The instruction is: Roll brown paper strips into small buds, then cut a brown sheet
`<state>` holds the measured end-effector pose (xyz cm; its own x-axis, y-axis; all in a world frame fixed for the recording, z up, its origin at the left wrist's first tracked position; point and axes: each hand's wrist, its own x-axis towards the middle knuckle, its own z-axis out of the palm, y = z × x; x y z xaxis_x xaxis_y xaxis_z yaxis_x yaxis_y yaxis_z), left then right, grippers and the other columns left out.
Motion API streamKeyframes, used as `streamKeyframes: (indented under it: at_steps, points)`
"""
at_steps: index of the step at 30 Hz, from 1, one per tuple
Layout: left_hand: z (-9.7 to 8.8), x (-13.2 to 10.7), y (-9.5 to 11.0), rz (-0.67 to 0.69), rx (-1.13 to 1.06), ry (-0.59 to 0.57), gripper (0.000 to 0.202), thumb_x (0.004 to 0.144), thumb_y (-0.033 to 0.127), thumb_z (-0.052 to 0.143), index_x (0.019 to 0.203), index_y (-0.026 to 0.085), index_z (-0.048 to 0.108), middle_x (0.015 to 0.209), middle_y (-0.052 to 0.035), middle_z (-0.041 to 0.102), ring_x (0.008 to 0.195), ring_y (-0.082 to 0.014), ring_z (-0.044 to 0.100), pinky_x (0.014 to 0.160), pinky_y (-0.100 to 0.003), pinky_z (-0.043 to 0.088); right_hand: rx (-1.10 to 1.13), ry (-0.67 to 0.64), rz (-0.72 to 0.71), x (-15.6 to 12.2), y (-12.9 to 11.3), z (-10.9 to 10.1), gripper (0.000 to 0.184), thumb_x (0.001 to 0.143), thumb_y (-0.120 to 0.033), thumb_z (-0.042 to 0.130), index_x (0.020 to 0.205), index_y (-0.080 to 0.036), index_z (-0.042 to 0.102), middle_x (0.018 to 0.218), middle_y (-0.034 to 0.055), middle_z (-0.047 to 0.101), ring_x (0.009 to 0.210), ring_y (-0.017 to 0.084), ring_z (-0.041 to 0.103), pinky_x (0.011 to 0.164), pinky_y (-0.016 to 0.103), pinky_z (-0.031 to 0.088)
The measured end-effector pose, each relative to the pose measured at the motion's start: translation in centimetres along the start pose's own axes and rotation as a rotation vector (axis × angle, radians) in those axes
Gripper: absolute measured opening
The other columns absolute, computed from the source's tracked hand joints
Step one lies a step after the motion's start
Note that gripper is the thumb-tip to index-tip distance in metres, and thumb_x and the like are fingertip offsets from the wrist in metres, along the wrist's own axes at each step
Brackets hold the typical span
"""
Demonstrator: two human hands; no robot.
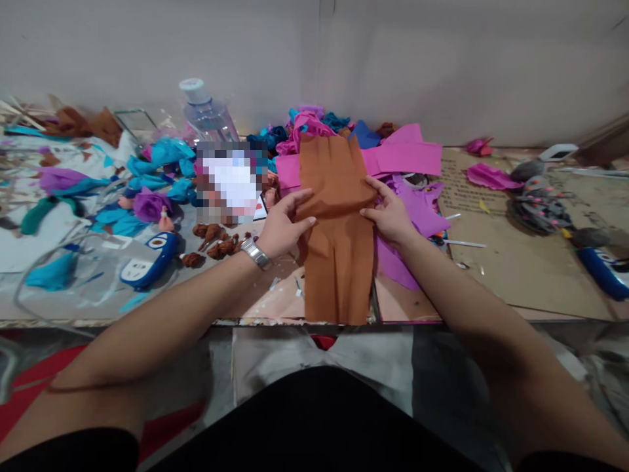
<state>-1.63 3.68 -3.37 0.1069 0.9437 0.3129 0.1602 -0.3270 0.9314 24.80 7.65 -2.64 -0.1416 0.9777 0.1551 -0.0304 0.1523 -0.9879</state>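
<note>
A long brown strip of crepe-like paper [339, 255] stretches over the middle of the table, its near end reaching the front edge. Creases run along it, with a crosswise fold near the hands. My left hand [285, 226] grips its left edge, thumb on top and the fingertips partly out of sight. On the opposite edge, my right hand [393, 216] holds the strip between thumb and fingers. Under and behind the strip lie pink paper strips [407, 159] and a purple sheet [417, 210]. Brown twisted paper pieces [216, 242] sit left of my left wrist.
Behind the left hand stands a clear bottle [211, 118] beside a blurred-out phone screen [233, 183]. Blue tape dispensers [152, 262] lie at both sides. Blue and purple paper scraps [152, 204] cover the left; cardboard [491, 262] with a dark bundle [535, 206] lies right.
</note>
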Motion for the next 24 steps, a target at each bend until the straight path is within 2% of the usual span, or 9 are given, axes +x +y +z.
streamKeyframes:
  at_steps: [4,8,13,16,24]
  points:
    - [-0.2,0.4,-0.4,0.066,0.071,0.101,0.059,0.079,0.017,0.078,0.135,0.021,0.062,0.145,-0.0100,0.064,0.142,-0.0269,0.057,0.127,-0.050,0.041,-0.041,0.012,-0.030,0.3,0.6,-0.3,0.074,0.064,-0.019,0.076,0.136,-0.029,0.060,0.148,0.0057,0.064,0.129,0.028,0.066,0.115,0.048,0.053]
    - [0.0,0.5,-0.9,0.066,0.033,0.100,0.059,0.081,0.014,0.075,0.136,0.022,0.057,0.147,-0.0104,0.062,0.142,-0.0273,0.057,0.125,-0.050,0.043,-0.039,0.028,-0.048,0.6,1.3,-0.5,0.075,0.069,-0.028,0.079,0.139,-0.030,0.053,0.128,0.0072,0.072,0.120,0.029,0.071,0.109,0.051,0.057]
    - [-0.2,0.7,-1.5,0.096,-0.040,0.097,0.058,0.083,0.017,0.075,0.137,0.024,0.054,0.144,-0.0109,0.063,0.138,-0.0286,0.061,0.119,-0.049,0.050,-0.049,-0.038,-0.052,0.3,1.1,-0.2,0.081,0.075,-0.043,0.083,0.145,-0.035,0.043,0.134,0.0072,0.072,0.119,0.030,0.072,0.104,0.053,0.060]
    - [-0.3,0.8,-1.5,0.081,-0.053,0.115,0.060,0.082,0.019,0.077,0.137,0.024,0.055,0.139,-0.0110,0.065,0.130,-0.0280,0.066,0.116,-0.049,0.052,-0.042,-0.084,-0.049,0.2,1.0,-0.2,0.084,0.076,-0.048,0.083,0.147,-0.036,0.040,0.126,0.0066,0.075,0.115,0.030,0.074,0.101,0.054,0.060]
    - [0.0,0.7,-0.9,0.036,-0.062,0.129,0.059,0.082,0.019,0.079,0.136,0.023,0.055,0.139,-0.0115,0.064,0.122,-0.0265,0.069,0.113,-0.050,0.054,-0.131,0.104,-0.096,0.9,1.3,-0.9,0.066,0.078,-0.051,0.081,0.134,-0.033,0.050,0.104,0.0054,0.073,0.098,0.028,0.074,0.091,0.050,0.062]
